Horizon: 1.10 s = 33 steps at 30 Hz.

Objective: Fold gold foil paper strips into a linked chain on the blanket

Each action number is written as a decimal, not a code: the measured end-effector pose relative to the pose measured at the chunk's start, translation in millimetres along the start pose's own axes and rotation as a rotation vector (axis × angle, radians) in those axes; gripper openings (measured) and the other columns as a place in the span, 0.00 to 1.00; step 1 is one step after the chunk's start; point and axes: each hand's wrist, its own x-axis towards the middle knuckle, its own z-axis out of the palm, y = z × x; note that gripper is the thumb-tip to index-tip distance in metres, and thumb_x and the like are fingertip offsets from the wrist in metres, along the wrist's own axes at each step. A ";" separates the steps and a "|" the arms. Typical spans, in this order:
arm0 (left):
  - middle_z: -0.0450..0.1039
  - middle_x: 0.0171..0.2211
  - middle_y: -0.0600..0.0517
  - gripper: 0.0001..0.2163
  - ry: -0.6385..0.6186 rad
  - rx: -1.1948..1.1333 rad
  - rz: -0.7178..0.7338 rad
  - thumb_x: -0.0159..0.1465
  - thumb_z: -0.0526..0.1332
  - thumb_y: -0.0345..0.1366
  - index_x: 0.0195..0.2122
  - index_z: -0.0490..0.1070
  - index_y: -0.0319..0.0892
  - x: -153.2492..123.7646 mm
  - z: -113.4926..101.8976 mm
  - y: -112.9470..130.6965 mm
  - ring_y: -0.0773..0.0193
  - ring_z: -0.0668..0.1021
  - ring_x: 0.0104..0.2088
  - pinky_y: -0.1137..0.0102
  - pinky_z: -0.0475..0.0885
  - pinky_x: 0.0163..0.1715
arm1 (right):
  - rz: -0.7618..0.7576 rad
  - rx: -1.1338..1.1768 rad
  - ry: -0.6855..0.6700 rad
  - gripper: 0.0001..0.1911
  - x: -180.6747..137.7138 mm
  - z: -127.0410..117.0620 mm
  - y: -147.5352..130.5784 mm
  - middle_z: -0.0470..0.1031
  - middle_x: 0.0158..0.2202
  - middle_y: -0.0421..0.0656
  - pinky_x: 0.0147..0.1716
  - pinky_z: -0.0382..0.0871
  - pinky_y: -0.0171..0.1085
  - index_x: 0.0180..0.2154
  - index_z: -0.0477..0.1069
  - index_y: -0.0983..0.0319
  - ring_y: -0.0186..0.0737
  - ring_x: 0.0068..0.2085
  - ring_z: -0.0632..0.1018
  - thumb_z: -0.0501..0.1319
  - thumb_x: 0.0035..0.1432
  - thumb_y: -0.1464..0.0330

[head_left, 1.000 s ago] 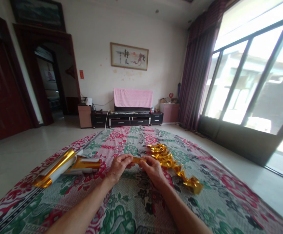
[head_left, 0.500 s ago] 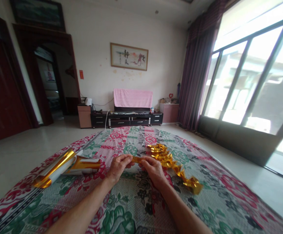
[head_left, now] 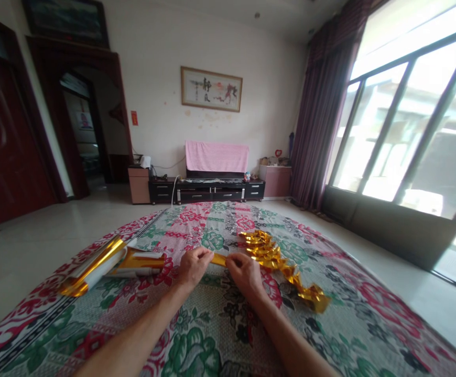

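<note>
A short strip of shiny gold foil (head_left: 219, 259) is stretched between my two hands above the patterned cloth (head_left: 196, 324). My left hand (head_left: 194, 265) pinches its left end between thumb and fingers. At the other end, my right hand (head_left: 245, 269) is closed on the strip with curled fingers. Just beyond and to the right of my right hand lies a row of folded gold foil pieces (head_left: 279, 262), running diagonally toward me. Left of my left hand rest a roll of gold foil (head_left: 94, 267) with a pale inner side and a second, partly curled foil sheet (head_left: 139, 263).
The flowered cloth covers a large rounded surface. Beyond it stand a low black cabinet (head_left: 212, 194) and a screen under a pink towel (head_left: 217, 156). Tall windows (head_left: 393, 125) and a purple curtain (head_left: 314, 125) are on the right; a dark red door (head_left: 11, 136) is on the left.
The strip between my hands shows a little more of its length and tilts slightly down to the right. The whole view has shifted slightly; the foil on the cloth lies as before.
</note>
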 end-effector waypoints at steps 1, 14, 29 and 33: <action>0.74 0.23 0.53 0.09 0.005 0.080 -0.002 0.53 0.57 0.39 0.24 0.74 0.41 -0.4 -0.2 0.5 0.65 0.73 0.27 0.74 0.63 0.28 | -0.008 -0.044 0.002 0.10 0.1 2.1 1.7 0.74 0.23 0.39 0.26 0.61 0.31 0.27 0.76 0.61 0.35 0.25 0.73 0.56 0.48 0.67; 0.72 0.28 0.47 0.10 0.008 0.705 0.152 0.56 0.54 0.32 0.24 0.74 0.40 -5.6 5.0 -1.1 0.61 0.73 0.32 0.71 0.61 0.31 | -0.136 -0.462 -0.114 0.08 -2.4 4.4 0.8 0.73 0.28 0.42 0.30 0.56 0.31 0.29 0.72 0.60 0.35 0.31 0.72 0.54 0.52 0.70; 0.71 0.28 0.47 0.08 -0.035 0.733 0.181 0.57 0.54 0.33 0.26 0.72 0.40 -9.0 2.8 3.8 0.61 0.72 0.34 0.71 0.62 0.34 | -0.144 -0.512 -0.100 0.10 -4.8 8.3 7.9 0.71 0.33 0.44 0.36 0.59 0.33 0.38 0.68 0.63 0.38 0.35 0.70 0.55 0.52 0.70; 0.70 0.28 0.47 0.08 -0.036 0.732 0.181 0.57 0.54 0.33 0.26 0.72 0.40 -9.4 2.8 3.1 0.62 0.72 0.34 0.71 0.62 0.34 | -0.157 -0.466 -0.097 0.10 -4.0 7.6 12.9 0.71 0.32 0.44 0.37 0.59 0.32 0.38 0.67 0.64 0.37 0.35 0.71 0.53 0.52 0.72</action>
